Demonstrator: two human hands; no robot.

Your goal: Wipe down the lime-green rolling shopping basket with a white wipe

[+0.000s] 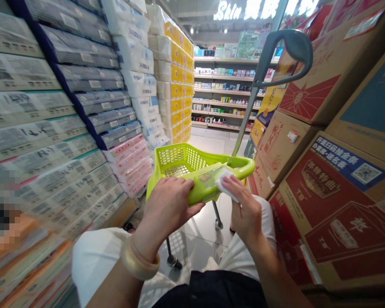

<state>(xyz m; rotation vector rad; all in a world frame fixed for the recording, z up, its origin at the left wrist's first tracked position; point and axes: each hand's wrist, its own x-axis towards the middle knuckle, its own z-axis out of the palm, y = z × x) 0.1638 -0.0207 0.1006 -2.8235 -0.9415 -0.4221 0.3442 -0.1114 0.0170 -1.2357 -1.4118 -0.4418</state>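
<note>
A lime-green shopping basket on wheels (197, 154) stands before my knees, its near rim toward me. My left hand (171, 199) is closed over the left part of that rim, thumb on the near side. In my right hand (245, 203) is a white wipe (226, 182), pressed by the fingers against the rim's right part, beside a clear label panel (210, 176). Up from the basket's far right side rises a grey pull handle (284, 57). A gold bangle (139, 259) circles my left wrist.
Stacked paper packs (93, 98) line the left side, with yellow-banded packs (178, 81) farther along. Printed cartons (336, 201) pile up close on the right. Shelves of small goods (224, 92) stand at the back, across the tiled floor (208, 133).
</note>
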